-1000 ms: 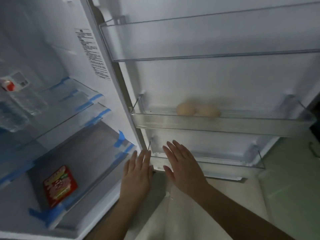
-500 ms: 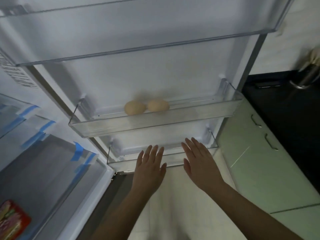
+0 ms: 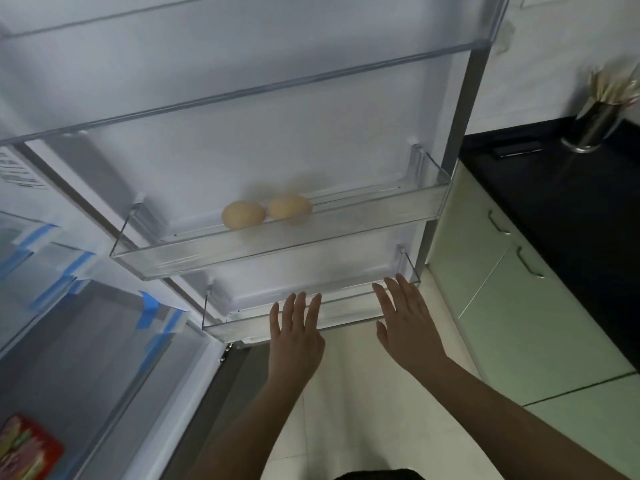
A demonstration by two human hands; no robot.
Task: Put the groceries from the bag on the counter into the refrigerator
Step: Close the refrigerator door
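The refrigerator door stands open in front of me. Two tan eggs (image 3: 266, 211) lie side by side in its middle door bin (image 3: 221, 255). Below that is the lowest door bin (image 3: 346, 315). My left hand (image 3: 294, 337) and my right hand (image 3: 407, 323) are held flat with straight fingers in front of the lowest bin, both holding nothing. A red food packet (image 3: 29, 448) lies on a glass shelf (image 3: 104, 341) inside the fridge at the lower left. The grocery bag is out of view.
A large upper door bin (image 3: 242, 64) spans the top. Blue tape strips (image 3: 149, 308) mark the fridge shelves. Right of the door are pale green cabinets (image 3: 512, 323) and a black counter (image 3: 571, 209) with a metal utensil holder (image 3: 594, 128) and a dark flat object (image 3: 517, 148).
The view has swung right from the fridge interior to the door and counter. Both hands stay flat in front of the lowest door bin, now further apart.
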